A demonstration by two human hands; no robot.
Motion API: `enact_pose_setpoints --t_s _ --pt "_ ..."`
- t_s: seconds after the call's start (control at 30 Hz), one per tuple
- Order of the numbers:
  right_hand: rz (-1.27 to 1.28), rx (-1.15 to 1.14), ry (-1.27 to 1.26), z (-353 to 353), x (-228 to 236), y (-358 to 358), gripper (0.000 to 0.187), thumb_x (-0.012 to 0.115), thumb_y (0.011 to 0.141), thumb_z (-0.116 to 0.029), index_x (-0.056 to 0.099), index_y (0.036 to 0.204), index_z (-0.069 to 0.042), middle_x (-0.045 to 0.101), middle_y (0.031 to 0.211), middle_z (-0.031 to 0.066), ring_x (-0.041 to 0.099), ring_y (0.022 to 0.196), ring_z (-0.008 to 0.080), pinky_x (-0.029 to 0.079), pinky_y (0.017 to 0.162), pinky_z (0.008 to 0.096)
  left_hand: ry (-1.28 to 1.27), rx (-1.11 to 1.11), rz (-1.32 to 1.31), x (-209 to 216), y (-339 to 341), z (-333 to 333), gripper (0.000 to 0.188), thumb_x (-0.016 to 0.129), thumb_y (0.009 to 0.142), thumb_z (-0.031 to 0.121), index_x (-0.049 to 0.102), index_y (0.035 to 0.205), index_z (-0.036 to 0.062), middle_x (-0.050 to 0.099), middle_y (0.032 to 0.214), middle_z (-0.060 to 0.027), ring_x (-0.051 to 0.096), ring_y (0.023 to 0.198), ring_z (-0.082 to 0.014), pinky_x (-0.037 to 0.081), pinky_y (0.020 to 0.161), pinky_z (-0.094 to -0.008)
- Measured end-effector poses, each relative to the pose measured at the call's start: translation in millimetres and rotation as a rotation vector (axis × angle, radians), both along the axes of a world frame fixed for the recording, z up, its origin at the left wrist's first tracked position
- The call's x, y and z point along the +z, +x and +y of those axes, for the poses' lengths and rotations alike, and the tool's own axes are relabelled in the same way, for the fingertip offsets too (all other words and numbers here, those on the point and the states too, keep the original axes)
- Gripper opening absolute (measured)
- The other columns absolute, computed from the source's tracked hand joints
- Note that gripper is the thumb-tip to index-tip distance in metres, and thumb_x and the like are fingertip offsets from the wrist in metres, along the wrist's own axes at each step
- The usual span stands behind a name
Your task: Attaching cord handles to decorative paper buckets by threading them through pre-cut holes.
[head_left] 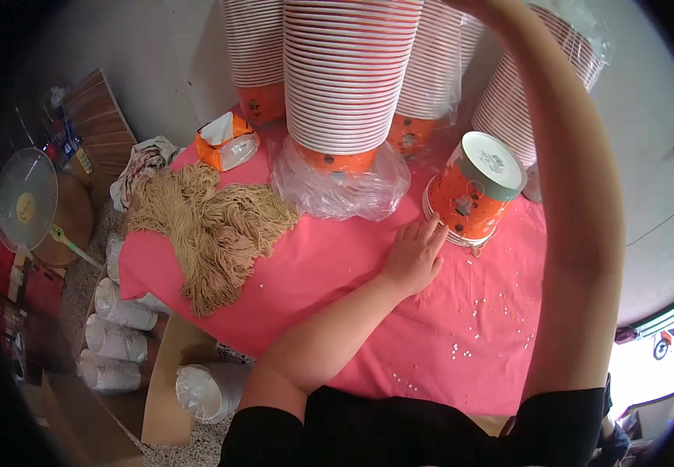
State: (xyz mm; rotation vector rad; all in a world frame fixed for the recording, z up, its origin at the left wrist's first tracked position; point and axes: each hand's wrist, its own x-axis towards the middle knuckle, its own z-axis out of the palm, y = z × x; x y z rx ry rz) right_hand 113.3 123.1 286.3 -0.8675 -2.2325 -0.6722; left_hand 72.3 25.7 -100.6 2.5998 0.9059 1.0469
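My left hand point(416, 259) lies on the pink cloth with its fingers spread, the fingertips at the lower rim of an orange paper bucket point(467, 201). This bucket stands upside down, its white base and green band upward. A short loop of tan string point(475, 251) shows at its rim. My right arm reaches up past it to the top of the view. Of my right hand point(477, 5) only a part shows beside the tall stack of nested paper buckets point(348, 74); its fingers are cut off by the edge. Clear plastic wrap point(344, 183) is bunched around the stack's foot.
Hanks of tan string point(212, 233) and an orange plastic packet point(226, 142) lie on the left of the cloth point(313, 268). Small white dots point(461, 350) are scattered on the right. More bucket stacks point(500, 113) stand behind. Wrapped white cups point(115, 342), a carton point(169, 381) and a fan point(26, 202) are at left.
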Motion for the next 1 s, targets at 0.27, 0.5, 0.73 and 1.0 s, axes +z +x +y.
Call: enact_pose_setpoints --t_s 0.27,0.5,0.73,1.0 --pt "0.086 -0.204 -0.206 -23.0 17.6 -12.6 0.020 0.062 0.089 -0.012 0.070 0.100 0.003 0.071 0.098 0.0188 0.068 0.087 0.0288 0.054 0.079 0.0383 -0.003 -0.005 0.000 4.3 2.6 0.1 0.063 0.066 0.080 0.022 0.045 0.137 0.0036 0.043 0.141 -0.0189 0.047 0.122 -0.0354 0.037 0.102 -0.0483" --pt "0.189 -0.165 -0.145 -4.7 12.4 -16.6 0.023 0.062 0.091 -0.018 0.068 0.099 0.003 0.071 0.093 0.0194 0.067 0.083 0.0294 0.053 0.076 0.0380 0.031 0.014 0.009 3.4 1.0 1.1 0.064 0.067 0.080 0.023 0.046 0.137 0.0046 0.044 0.140 -0.0181 0.047 0.120 -0.0342 0.037 0.100 -0.0465" --pt "0.394 0.007 0.134 12.9 33.1 -11.6 0.018 0.058 0.091 -0.015 0.066 0.096 0.001 0.070 0.087 0.0185 0.067 0.081 0.0290 0.052 0.072 0.0387 0.042 0.027 0.010 2.5 -0.7 0.8 0.064 0.067 0.080 0.024 0.046 0.137 0.0050 0.044 0.141 -0.0177 0.047 0.121 -0.0341 0.036 0.100 -0.0463" --pt "0.410 0.228 0.416 -20.1 62.9 33.7 0.015 0.058 0.095 -0.013 0.060 0.097 0.001 0.064 0.081 0.0100 0.060 0.078 0.0173 0.049 0.072 0.0334 0.002 -0.009 0.017 2.5 3.1 1.2 0.064 0.066 0.081 0.024 0.045 0.139 0.0050 0.040 0.145 -0.0182 0.046 0.125 -0.0352 0.035 0.103 -0.0475"
